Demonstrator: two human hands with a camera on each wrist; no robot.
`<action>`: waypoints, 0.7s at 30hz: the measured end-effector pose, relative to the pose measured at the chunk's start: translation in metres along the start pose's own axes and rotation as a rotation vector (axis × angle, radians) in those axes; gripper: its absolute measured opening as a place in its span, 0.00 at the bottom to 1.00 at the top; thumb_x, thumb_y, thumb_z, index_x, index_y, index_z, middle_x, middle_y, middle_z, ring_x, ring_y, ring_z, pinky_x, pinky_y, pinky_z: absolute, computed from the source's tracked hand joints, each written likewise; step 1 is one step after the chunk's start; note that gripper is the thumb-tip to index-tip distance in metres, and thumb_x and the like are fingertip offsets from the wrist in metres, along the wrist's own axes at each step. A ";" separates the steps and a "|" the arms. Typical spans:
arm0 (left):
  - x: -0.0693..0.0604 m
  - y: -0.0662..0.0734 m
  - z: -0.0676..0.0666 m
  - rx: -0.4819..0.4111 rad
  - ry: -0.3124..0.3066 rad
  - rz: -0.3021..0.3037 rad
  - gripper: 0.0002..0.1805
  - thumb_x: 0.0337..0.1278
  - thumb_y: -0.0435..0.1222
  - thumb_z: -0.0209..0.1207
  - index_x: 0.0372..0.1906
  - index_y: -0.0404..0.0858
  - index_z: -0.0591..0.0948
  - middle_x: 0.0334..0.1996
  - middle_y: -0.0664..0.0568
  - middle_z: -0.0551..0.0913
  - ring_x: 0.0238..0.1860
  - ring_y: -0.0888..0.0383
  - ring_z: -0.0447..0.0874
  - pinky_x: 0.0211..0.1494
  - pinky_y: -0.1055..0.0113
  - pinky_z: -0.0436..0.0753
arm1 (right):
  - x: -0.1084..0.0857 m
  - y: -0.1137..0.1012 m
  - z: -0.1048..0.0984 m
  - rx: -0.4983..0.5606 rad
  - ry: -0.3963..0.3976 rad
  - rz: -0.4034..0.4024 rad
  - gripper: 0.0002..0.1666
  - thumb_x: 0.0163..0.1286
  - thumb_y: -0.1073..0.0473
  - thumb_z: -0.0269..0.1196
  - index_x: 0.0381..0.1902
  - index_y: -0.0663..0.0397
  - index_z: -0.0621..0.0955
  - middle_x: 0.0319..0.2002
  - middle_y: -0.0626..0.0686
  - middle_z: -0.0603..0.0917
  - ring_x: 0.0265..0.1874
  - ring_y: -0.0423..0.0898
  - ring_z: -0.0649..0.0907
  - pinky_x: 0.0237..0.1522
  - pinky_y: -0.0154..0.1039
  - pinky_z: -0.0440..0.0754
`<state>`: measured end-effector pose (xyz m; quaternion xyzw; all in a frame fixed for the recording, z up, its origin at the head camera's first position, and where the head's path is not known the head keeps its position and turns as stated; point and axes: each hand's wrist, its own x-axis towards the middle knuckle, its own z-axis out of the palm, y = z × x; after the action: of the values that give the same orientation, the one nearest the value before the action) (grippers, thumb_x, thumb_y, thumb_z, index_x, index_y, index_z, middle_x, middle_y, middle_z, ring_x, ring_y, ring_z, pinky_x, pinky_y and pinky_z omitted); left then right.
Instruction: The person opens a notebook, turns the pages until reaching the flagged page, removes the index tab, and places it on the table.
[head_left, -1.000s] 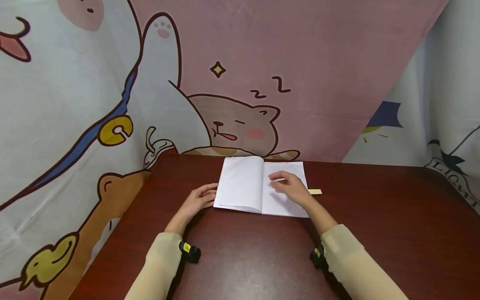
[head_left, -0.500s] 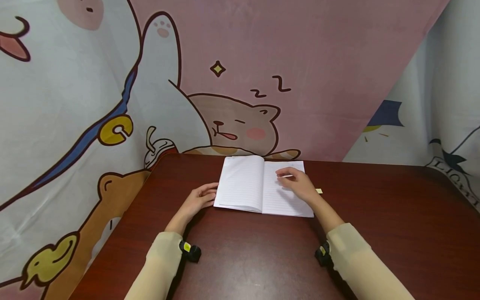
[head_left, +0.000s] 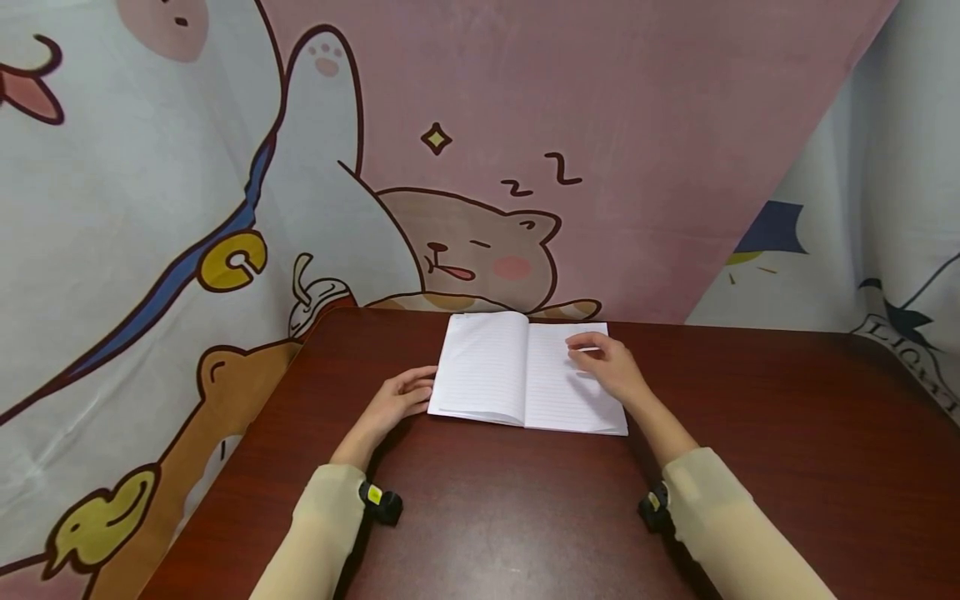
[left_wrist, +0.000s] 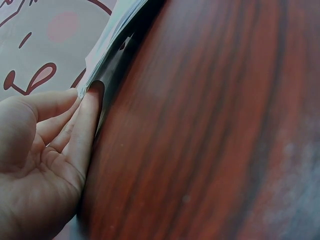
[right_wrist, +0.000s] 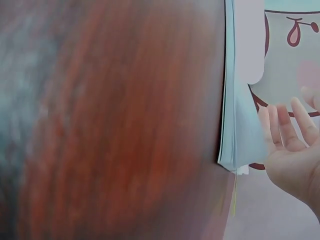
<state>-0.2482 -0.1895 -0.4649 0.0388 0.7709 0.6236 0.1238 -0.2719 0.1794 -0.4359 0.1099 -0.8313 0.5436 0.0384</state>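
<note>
An open notebook (head_left: pixel 480 367) with lined white pages lies on the table. At its left edge my left hand (head_left: pixel 393 400) holds the book. The left wrist view shows the thumb on top of the page edges (left_wrist: pixel 117 35) and the fingers against the dark cover. Above the right page hovers my right hand (head_left: pixel 617 371), its fingers loosely bent and nothing between them. A thin yellow tab (right_wrist: pixel 235 195) sticks out past the right page edge in the right wrist view; the right hand and wrist hide it from the head camera.
The dark red wooden table (head_left: pixel 495 517) carries the notebook near its far edge. Behind it hangs a pink and white cloth (head_left: pixel 637 167) with cartoon animals. A black wrist camera (head_left: pixel 382 504) is strapped on each wrist.
My right hand has moved rightward over the right page, and the yellow tab has gone out of sight behind it in the head view. The left hand has stayed in place.
</note>
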 end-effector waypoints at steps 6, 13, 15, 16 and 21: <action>0.001 -0.001 0.000 -0.004 0.001 -0.010 0.24 0.72 0.31 0.54 0.70 0.39 0.71 0.61 0.36 0.79 0.49 0.60 0.84 0.51 0.69 0.85 | 0.000 0.003 -0.006 -0.046 0.034 0.011 0.18 0.71 0.62 0.62 0.55 0.69 0.80 0.54 0.69 0.83 0.36 0.26 0.80 0.40 0.22 0.80; 0.002 -0.001 0.000 -0.005 0.001 -0.001 0.24 0.72 0.31 0.54 0.70 0.37 0.71 0.61 0.35 0.78 0.49 0.60 0.83 0.50 0.70 0.85 | -0.001 0.005 -0.011 -0.123 0.065 0.027 0.18 0.71 0.60 0.63 0.54 0.66 0.81 0.53 0.66 0.84 0.44 0.45 0.85 0.41 0.23 0.77; 0.001 -0.001 -0.001 0.002 -0.005 0.003 0.25 0.72 0.31 0.53 0.71 0.36 0.70 0.61 0.34 0.78 0.49 0.60 0.83 0.50 0.70 0.85 | -0.001 0.006 -0.012 -0.142 0.072 0.028 0.18 0.71 0.60 0.63 0.54 0.65 0.81 0.53 0.65 0.85 0.47 0.53 0.85 0.41 0.23 0.76; 0.001 0.000 -0.001 0.001 -0.005 -0.001 0.25 0.72 0.31 0.53 0.71 0.37 0.70 0.61 0.34 0.78 0.49 0.61 0.83 0.50 0.70 0.84 | -0.001 0.007 -0.012 -0.152 0.075 0.028 0.18 0.71 0.59 0.63 0.54 0.64 0.81 0.53 0.65 0.85 0.48 0.55 0.85 0.41 0.24 0.76; 0.001 -0.001 -0.001 0.001 -0.006 -0.002 0.25 0.72 0.31 0.53 0.71 0.37 0.70 0.61 0.33 0.77 0.49 0.60 0.83 0.50 0.70 0.84 | -0.001 0.010 -0.015 -0.180 0.085 0.026 0.18 0.72 0.58 0.62 0.55 0.64 0.81 0.54 0.66 0.84 0.49 0.58 0.83 0.40 0.24 0.75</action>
<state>-0.2494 -0.1905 -0.4657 0.0399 0.7707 0.6231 0.1270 -0.2741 0.1968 -0.4387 0.0721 -0.8757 0.4713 0.0765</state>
